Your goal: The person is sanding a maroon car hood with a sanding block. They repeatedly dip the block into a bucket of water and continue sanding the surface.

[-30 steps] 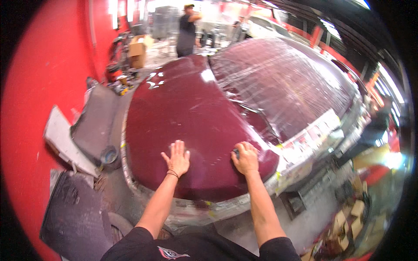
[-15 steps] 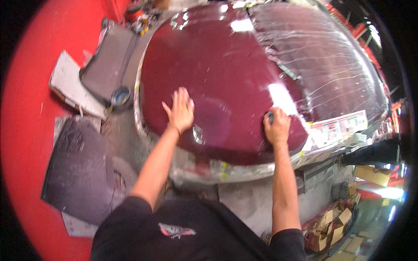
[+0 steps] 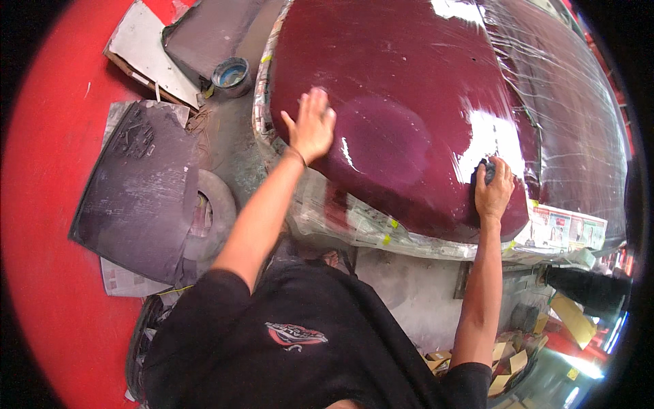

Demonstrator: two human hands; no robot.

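Observation:
A glossy maroon car panel (image 3: pixel 388 61), wet-looking with bright reflections, lies before me. My left hand (image 3: pixel 312 127) rests on its left part with fingers stretched out, holding nothing. Near the panel's right corner, my right hand (image 3: pixel 494 191) is closed around a small dark block (image 3: pixel 488 170) against the surface. The fingers hide much of the block, so I cannot tell its exact kind. A hazy round patch (image 3: pixel 392 140) shows on the panel between my hands.
Newspaper (image 3: pixel 569 225) and tape mask the panel's edges, and plastic film (image 3: pixel 579 102) covers the right side. At left are a bucket (image 3: pixel 235 90), a white board (image 3: pixel 153 54), a dark panel (image 3: pixel 143 191) and a tyre (image 3: pixel 221 198). Cardboard boxes (image 3: pixel 507 368) lie at lower right.
My view has turned, so the scene sits differently in the picture. Both hands stay on the maroon panel, and my right hand keeps hold of the dark block.

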